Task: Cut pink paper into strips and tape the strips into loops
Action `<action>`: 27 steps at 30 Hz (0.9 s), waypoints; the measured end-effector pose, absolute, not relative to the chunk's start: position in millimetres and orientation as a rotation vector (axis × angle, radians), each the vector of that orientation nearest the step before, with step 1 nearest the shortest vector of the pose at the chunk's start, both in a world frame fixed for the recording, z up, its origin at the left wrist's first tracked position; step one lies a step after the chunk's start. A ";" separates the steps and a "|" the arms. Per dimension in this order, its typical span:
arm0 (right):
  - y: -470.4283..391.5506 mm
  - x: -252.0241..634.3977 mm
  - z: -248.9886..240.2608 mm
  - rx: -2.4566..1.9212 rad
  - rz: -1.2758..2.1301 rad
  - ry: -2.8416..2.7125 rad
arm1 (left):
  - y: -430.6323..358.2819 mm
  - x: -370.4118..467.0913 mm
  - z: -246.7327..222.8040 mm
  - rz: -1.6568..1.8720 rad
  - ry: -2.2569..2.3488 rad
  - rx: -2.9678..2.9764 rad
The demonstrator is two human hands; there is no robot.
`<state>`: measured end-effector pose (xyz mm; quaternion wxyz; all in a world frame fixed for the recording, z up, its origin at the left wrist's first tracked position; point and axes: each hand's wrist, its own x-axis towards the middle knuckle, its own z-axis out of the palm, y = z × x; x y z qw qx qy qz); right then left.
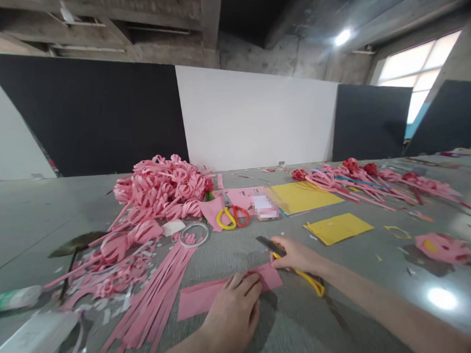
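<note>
A folded strip of pink paper [200,299] lies on the grey table in front of me. My left hand [236,308] is closed over its middle, fingers bent together at the far edge, pressing it down. In my right hand [297,256] are scissors with yellow handles [313,284], their dark blades pointing up and left, clear of the paper. The right fingertips also touch the strip's right end. Just left of the strip lies a bundle of cut pink paper strips [155,302]. A silver ring [194,235], perhaps a tape roll, sits at the bundle's far end.
Beyond are a heap of looped pink paper flowers [163,185], scissors with yellow and red handles [233,217], and yellow sheets [305,196]. A smaller yellow piece [339,228] and a pink flower [440,247] lie right. A white box [34,342] and green-white tube [16,298] stand left.
</note>
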<state>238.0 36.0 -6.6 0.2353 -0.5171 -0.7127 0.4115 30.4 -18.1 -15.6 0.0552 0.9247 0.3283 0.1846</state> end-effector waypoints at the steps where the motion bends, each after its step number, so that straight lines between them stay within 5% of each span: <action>1: 37.3 238.4 -8.5 -1.415 1.141 -1.937 | -18.3 30.8 -15.3 0.561 0.996 2.812; 27: 35.5 225.3 -11.0 -1.371 1.023 -1.996 | -16.2 33.2 -19.2 0.611 0.990 2.839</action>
